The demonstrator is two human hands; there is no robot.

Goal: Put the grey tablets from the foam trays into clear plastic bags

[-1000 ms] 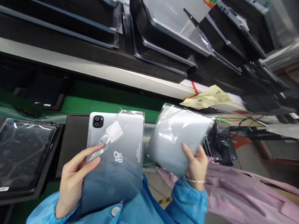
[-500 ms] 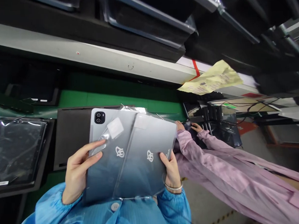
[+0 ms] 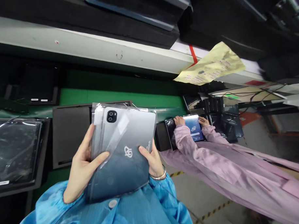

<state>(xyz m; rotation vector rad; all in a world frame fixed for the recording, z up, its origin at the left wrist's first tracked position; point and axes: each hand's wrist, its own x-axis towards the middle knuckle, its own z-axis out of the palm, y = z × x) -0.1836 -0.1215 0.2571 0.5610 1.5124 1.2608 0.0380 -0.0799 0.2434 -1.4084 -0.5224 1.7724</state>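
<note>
Two grey-blue tablets (image 3: 125,132) in clear plastic film lie stacked, backs up, close against my blue jacket. The upper one shows a black camera block and a white logo; the lower peeks out along the left side. My left hand (image 3: 80,163) grips the left edge, thumb on top and fingers partly hidden behind. At the right edge my right hand (image 3: 153,159) pinches the stack, its thumb on the film and its other fingers mostly underneath. A metal bangle circles the right wrist.
A dark grey foam tray (image 3: 72,136) lies beyond my left hand, and a film-wrapped tablet (image 3: 15,149) rests farther left. On the right, a co-worker in pink sleeves holds a tablet with a lit screen (image 3: 194,127). A yellow paper (image 3: 211,65) hangs off the shelf edge (image 3: 100,48).
The two tablets, spread side by side before, now overlap in one stack. My right hand has moved left with its tablet. The co-worker's tablet now shows a lit screen.
</note>
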